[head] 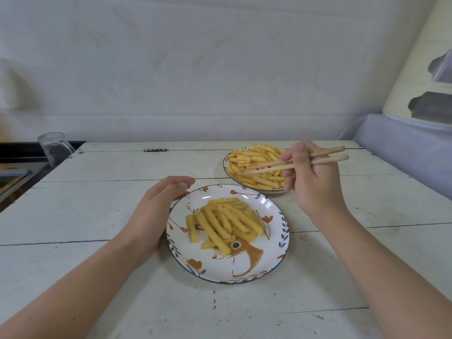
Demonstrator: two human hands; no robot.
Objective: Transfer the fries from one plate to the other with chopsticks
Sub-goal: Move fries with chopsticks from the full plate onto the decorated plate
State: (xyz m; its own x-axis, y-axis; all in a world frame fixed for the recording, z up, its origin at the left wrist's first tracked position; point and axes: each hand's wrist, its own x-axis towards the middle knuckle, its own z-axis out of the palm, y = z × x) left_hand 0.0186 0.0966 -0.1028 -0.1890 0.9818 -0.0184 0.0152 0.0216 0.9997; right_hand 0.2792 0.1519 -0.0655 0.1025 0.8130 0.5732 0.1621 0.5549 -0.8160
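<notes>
White plank table [97,216] | left hand [156,211] open, fingers curved against near patterned plate's [244,272] left rim | right hand [313,182] gripping wooden chopsticks [281,165], tips over crinkle fries [254,165] on far-right plate [228,174] | near-plate fries [225,221] piled centrally

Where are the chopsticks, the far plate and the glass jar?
chopsticks [264,166], head view, mid-shaft.
far plate [226,168], head view, left rim.
glass jar [55,149], head view, its side wall.
</notes>
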